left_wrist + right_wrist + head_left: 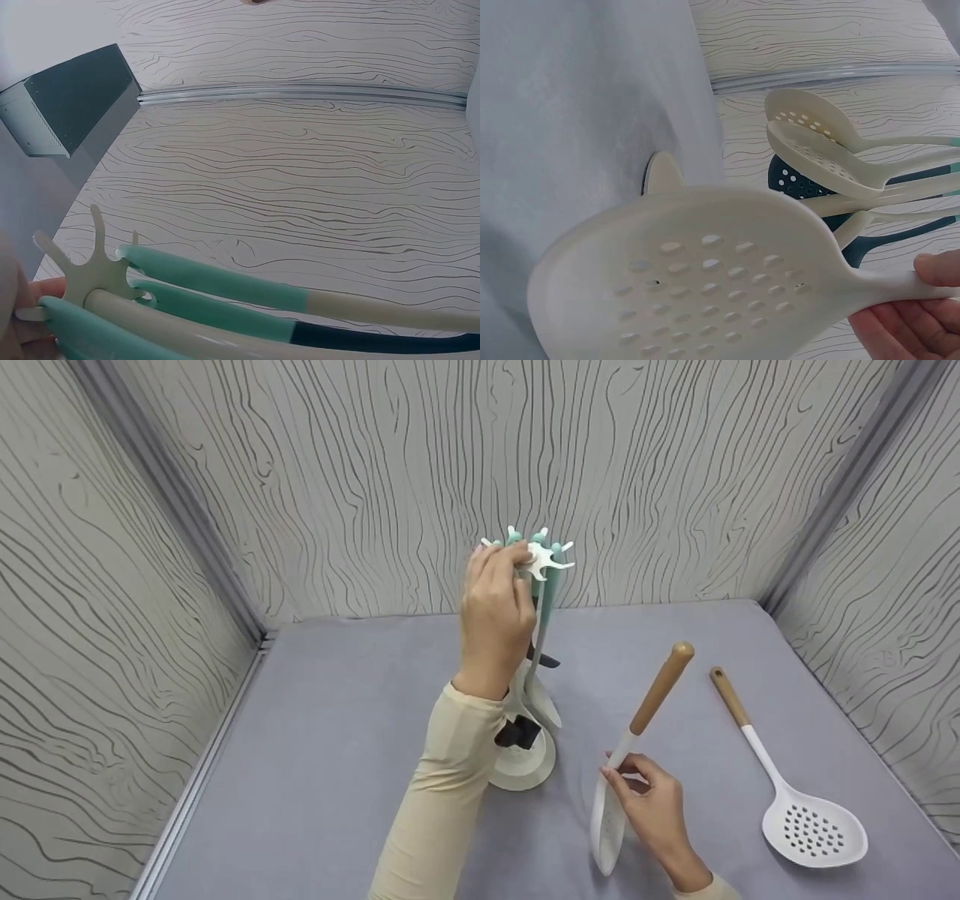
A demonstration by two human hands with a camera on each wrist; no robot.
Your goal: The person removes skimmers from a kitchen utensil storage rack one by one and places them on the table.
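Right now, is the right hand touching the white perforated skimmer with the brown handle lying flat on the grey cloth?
Apart. The head view shows grey cloth between the right hand, holding another skimmer, and the flat-lying white skimmer.

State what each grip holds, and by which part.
Right grip: white, brown-handled, perforated skimmer, by its white neck. Left grip: white, many-armed utensil stand, by its top.

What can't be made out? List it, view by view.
Head: part of the utensil rack and some hanging utensils, behind the left hand and sleeve.
Left wrist: lower ends of the hanging utensils, cut off by the right and bottom edges; most of the left hand, by the left edge.
Right wrist: handle end of the skimmer, cut off by the right edge; most of the rack's base, behind the skimmer.
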